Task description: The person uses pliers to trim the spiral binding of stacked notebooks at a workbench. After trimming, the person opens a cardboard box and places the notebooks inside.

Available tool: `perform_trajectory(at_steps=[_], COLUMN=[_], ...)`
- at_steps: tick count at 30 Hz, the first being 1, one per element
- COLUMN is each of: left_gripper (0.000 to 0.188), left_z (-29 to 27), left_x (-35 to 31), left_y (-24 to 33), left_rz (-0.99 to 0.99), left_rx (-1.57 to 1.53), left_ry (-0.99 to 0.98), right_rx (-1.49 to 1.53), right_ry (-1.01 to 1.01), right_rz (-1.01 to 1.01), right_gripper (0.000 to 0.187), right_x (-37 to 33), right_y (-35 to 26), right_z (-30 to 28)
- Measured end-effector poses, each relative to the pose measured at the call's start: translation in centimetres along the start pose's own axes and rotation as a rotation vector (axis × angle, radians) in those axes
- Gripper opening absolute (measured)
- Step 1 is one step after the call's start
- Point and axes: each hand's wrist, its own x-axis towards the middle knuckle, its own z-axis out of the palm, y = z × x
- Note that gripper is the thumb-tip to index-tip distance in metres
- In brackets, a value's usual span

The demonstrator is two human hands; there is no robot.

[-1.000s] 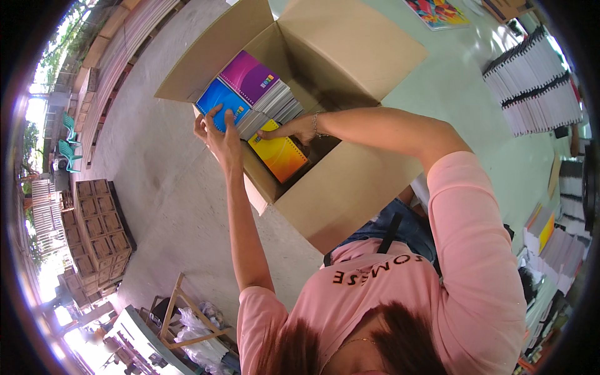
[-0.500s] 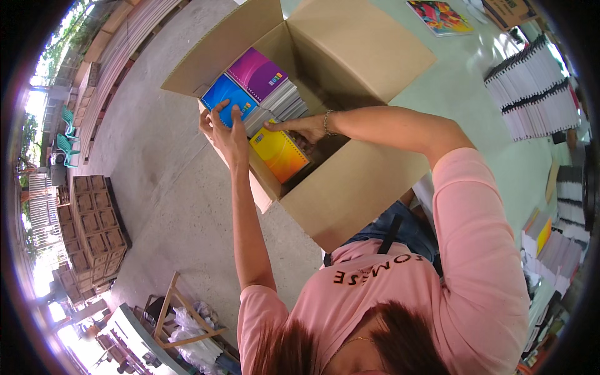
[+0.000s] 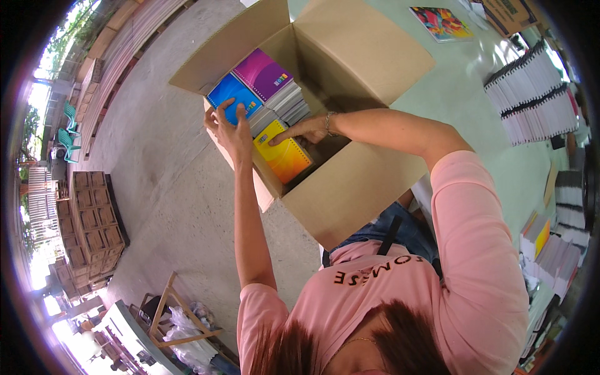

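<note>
An open cardboard box (image 3: 369, 181) holds stacks of small spiral-bound notebooks. The purple notebooks (image 3: 262, 72) stand at the far left inside. Nearer along the same wall are the blue notebooks (image 3: 230, 92), then the yellow-orange notebooks (image 3: 286, 157). My left hand (image 3: 232, 134) has its fingers apart, thumb and forefinger resting on the top blue notebook and other fingers over the box's left edge. My right hand (image 3: 307, 129) grips the yellow notebooks, thumb flat on the top cover and fingers down their right side, partly hidden.
At right, large spiral-bound books (image 3: 531, 94) are stacked on a pale green surface, with a colourful booklet (image 3: 440, 24) beyond. More book stacks (image 3: 550, 256) stand lower right. Piled brown cartons (image 3: 94, 219) stand on the concrete floor at left, and a wooden frame (image 3: 165, 306) lies lower left.
The right thumb has slid further onto the yellow cover. The yellow notebooks look slightly shifted against the blue stack. My left hand keeps its place on the blue notebook; the whole view has shifted slightly.
</note>
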Motion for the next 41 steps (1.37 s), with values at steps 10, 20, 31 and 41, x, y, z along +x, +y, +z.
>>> perform_trajectory(at_steps=[10, 20, 31, 41], left_gripper=[0.035, 0.047, 0.043, 0.093], left_z=[-0.3, 0.6, -0.6, 5.4], left_x=[-0.4, 0.6, -0.9, -21.2], left_y=[0.2, 0.6, 3.3, 27.1], left_rz=[-0.053, 0.016, 0.367, 0.177], left_rx=[-0.02, 0.046, -0.005, -0.692], left_ry=[0.03, 0.034, 0.093, -1.447], right_rx=[-0.07, 0.099, 0.573, 0.779], right_ry=[0.09, 0.26, 0.77, 0.964], right_rz=[-0.099, -0.555, -1.089, -1.236], right_gripper=[0.064, 0.068, 0.056, 0.058], right_x=[-3.7, -20.4, -38.7, -44.9], right_y=[-2.8, -6.8, 8.9, 21.9], right_z=[1.8, 5.1, 8.8, 13.8])
